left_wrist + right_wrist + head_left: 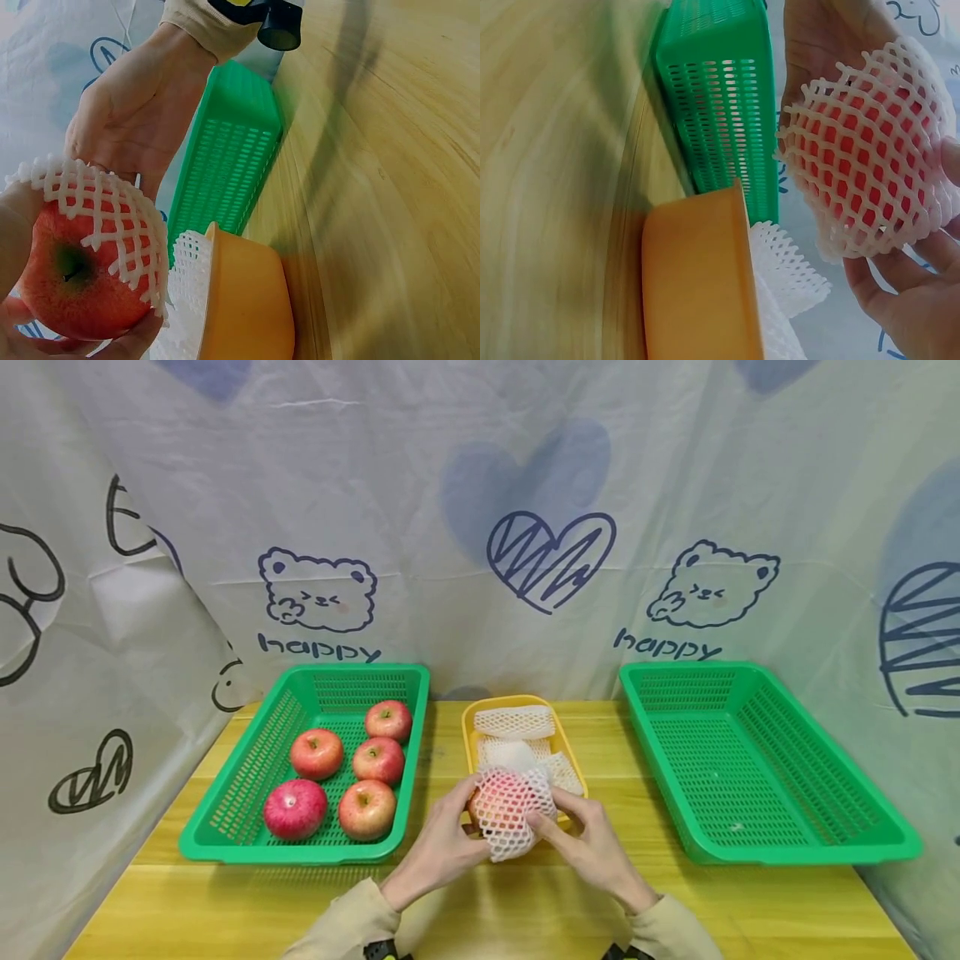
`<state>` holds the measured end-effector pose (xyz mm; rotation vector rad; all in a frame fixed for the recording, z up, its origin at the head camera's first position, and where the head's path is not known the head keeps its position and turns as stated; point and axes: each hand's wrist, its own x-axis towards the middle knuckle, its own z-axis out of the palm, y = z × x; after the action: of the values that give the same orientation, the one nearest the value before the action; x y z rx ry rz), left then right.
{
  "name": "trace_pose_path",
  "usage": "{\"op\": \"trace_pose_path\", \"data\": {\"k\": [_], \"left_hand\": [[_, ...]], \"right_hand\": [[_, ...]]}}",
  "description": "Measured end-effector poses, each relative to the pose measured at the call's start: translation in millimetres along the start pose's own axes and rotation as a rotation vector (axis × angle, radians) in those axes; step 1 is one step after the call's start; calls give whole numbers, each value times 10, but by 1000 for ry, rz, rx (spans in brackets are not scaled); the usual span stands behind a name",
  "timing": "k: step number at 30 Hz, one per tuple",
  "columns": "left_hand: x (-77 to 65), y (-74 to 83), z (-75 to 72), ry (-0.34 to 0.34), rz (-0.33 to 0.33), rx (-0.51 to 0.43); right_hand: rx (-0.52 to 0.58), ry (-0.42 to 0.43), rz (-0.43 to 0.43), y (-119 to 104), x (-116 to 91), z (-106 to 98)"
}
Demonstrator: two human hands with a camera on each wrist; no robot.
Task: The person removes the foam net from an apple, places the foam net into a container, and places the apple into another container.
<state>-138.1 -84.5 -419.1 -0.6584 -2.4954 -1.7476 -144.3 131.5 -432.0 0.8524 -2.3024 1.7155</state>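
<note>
Between both hands, above the front of a yellow basket, is a red apple [90,304] partly inside a white foam net [516,843]. My left hand [448,842] grips the apple from the left, thumb and fingers around it. On the other side my right hand [588,845] holds the netted part, its thumb lying across the mesh. In the left wrist view the stem end of the apple is bare, and the net's rim crosses its side. The right wrist view shows mesh [870,161] stretched over the apple's other side.
Several white foam nets [513,722] lie in the yellow basket [468,727]. To the left, a green basket [417,727] holds several apples [367,810]. Another green basket [720,768] stands on the right. A printed cloth [450,635] hangs behind the wooden table [517,910].
</note>
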Motion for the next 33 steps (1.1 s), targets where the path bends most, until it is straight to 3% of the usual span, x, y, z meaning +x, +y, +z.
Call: {"op": "trace_pose_path", "data": {"k": [7,22,33], "left_hand": [[4,-5,-4,4,68,108],[8,-8,1,-7,87,131],[-2,-8,0,-16,24,141]], "right_hand": [[71,-26,66,3,-11,-19],[139,-46,99,4,-17,-37],[199,-62,108,49,-10,-71]]}}
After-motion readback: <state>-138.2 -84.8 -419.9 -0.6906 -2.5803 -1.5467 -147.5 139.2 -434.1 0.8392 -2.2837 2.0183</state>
